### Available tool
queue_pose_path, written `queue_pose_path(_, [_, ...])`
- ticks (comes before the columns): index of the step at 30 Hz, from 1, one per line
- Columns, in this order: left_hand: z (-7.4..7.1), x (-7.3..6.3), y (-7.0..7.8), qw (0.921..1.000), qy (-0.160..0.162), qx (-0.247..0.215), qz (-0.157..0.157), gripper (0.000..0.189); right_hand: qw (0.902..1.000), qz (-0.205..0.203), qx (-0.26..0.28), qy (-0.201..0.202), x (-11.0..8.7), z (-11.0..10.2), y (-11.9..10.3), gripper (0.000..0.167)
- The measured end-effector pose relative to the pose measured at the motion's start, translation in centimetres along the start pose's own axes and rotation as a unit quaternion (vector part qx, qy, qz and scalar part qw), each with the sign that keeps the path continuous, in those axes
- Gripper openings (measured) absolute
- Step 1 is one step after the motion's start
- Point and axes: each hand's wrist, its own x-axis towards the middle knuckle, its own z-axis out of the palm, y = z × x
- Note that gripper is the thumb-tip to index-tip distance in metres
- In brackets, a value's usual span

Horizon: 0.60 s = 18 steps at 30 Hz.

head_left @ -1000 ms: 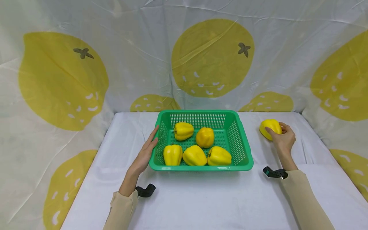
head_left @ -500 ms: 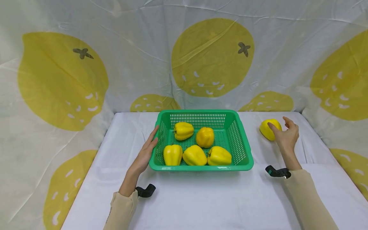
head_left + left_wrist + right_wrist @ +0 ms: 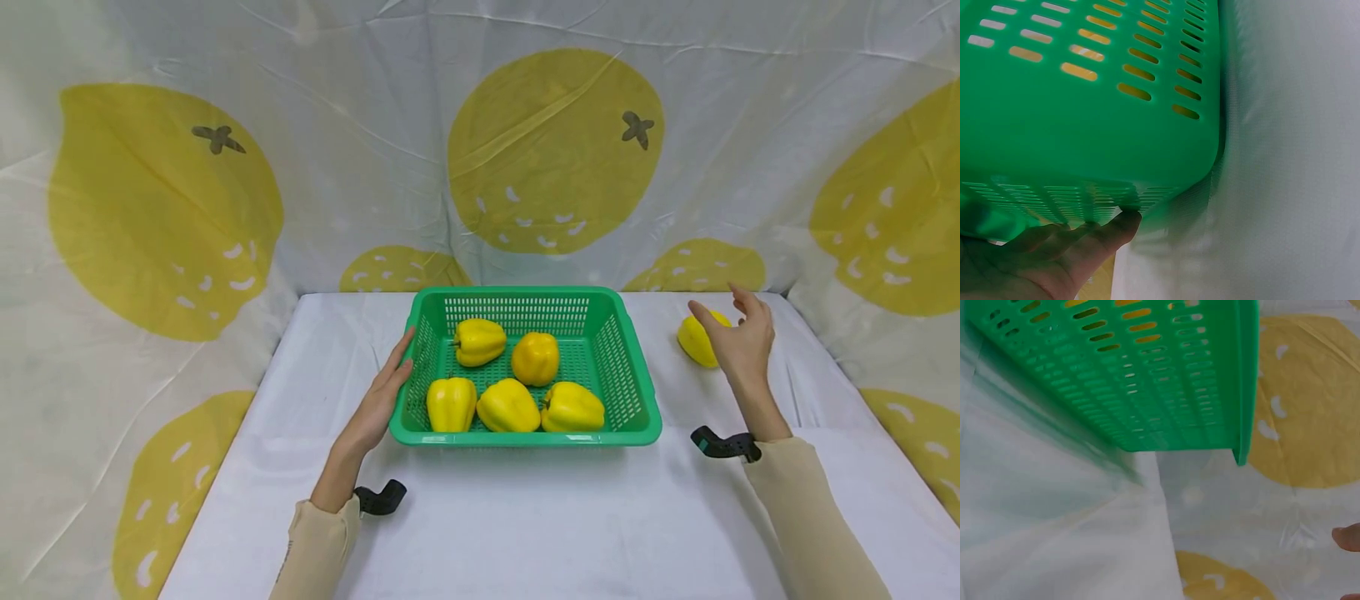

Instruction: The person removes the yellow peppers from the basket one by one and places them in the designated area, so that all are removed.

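A green plastic basket with slotted walls stands mid-table, holding several yellow bell peppers. My left hand lies along the basket's left side, fingers straight against its wall; in the left wrist view the fingertips touch the slotted green side. To the right of the basket, one more yellow bell pepper rests on the cloth. Above and just right of that pepper is my right hand, thumb and fingers spread apart with nothing between them, partly covering the pepper. Only a thumb tip shows at the right wrist view's edge.
A white cloth covers the table. Behind and at both sides hangs a pale curtain printed with big yellow lemons. A black wrist camera sits on the right wrist, another wrist camera on the left.
My right hand has let go of the bell pepper at the right and risen off it, its fingers spreading. That pepper stays on the cloth. The left hand and basket have not moved.
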Motion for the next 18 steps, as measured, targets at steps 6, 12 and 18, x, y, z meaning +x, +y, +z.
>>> queue_pose_path(6, [0.0,-0.1,0.0,1.0000,0.000,-0.004,0.001,0.054,0.9980,-0.048,0.001,-0.041,-0.3,0.0,-2.4,0.075])
queue_pose_path(12, [0.1,-0.1,0.0,1.0000,0.001,-0.005,-0.001,0.054,0.9924,-0.083,0.006,-0.091,-0.9,0.5,-5.0,0.076])
queue_pose_path(18, [0.1,-0.1,0.1,1.0000,0.001,-0.008,-0.001,0.054,0.9831,-0.123,0.016,-0.135,-1.6,1.3,-7.2,0.076])
